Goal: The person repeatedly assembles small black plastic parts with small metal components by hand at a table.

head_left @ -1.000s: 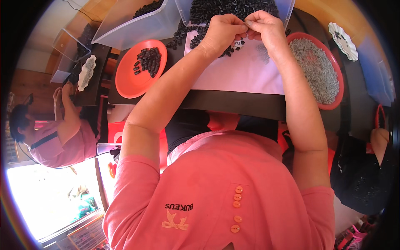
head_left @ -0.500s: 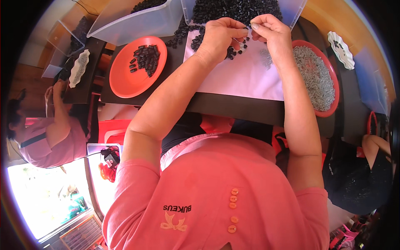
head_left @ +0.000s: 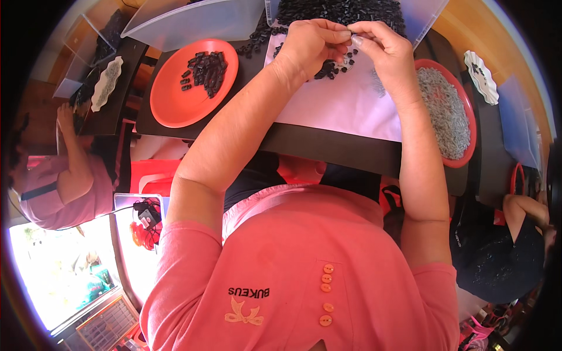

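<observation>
Over the white cloth (head_left: pixel 339 114) my left hand (head_left: pixel 307 50) and my right hand (head_left: pixel 387 51) meet, their thumbs and forefingers pinched tip to tip. A tiny dark piece shows between the fingertips; its kind is too small to make out, and the fingers cover most of it. Just below my left hand lie small black plastic parts (head_left: pixel 329 71) on the cloth. Beside my right wrist is a little heap of small clear-grey pieces (head_left: pixel 377 82).
An orange-red bowl (head_left: pixel 167 96) of black cylinders stands left, a red basin (head_left: pixel 471 111) of grey pieces right. A clear bin (head_left: pixel 430 20) of black parts is at the back, another bin (head_left: pixel 187 29) left of it. People sit on both sides.
My fingertips have come together; a small gap parted them before. The whole view has shifted slightly. At far left, another person's hand has moved a little.
</observation>
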{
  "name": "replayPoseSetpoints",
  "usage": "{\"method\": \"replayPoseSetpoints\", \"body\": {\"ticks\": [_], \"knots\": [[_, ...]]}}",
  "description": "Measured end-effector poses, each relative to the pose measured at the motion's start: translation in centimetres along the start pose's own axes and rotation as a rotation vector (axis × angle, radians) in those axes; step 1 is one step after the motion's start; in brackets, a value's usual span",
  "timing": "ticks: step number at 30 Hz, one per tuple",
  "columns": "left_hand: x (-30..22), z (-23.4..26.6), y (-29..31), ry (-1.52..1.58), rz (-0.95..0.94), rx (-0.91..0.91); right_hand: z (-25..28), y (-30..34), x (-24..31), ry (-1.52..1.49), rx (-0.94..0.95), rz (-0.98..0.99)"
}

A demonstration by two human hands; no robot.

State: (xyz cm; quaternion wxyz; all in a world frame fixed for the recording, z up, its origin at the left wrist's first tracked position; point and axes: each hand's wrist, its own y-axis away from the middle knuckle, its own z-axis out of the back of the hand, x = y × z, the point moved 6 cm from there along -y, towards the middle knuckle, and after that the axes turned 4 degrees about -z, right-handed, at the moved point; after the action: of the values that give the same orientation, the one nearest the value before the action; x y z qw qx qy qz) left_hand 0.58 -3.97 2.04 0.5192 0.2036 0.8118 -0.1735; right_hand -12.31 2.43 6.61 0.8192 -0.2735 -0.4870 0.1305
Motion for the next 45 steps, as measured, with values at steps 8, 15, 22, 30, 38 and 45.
{"method": "replayPoseSetpoints", "body": {"ticks": [8, 15, 22, 30, 38, 45], "knots": [[-0.5, -1.0, 0.3, 0.175, 0.117, 0.059, -0.6, 0.0, 0.6, -0.257, 0.014, -0.078], [-1.3, 1.0, 0.1, 0.002, 0.125, -0.061, -1.0, 0.3, -0.6, 0.126, 0.125, -0.237], [-1.1, 2.1, -0.1, 0.013, 0.104, -0.123, -4.1, 1.5, -1.1, 0.578, 0.432, -0.058], [-0.8, 2.6, -0.6, -0.297, -0.315, -0.073, -2.7, 0.3, -0.4, 0.078, 0.217, -0.015], [1.6, 3.3, -0.7, 0.495, 0.044, -0.046, -4.7, 1.0, 3.2, -0.056, 0.061, 0.079], [1.5, 2.2, -0.6, 0.596, 0.119, 0.016, -4.3, 1.5, 3.6, 0.010, -0.016, 0.106]]}}
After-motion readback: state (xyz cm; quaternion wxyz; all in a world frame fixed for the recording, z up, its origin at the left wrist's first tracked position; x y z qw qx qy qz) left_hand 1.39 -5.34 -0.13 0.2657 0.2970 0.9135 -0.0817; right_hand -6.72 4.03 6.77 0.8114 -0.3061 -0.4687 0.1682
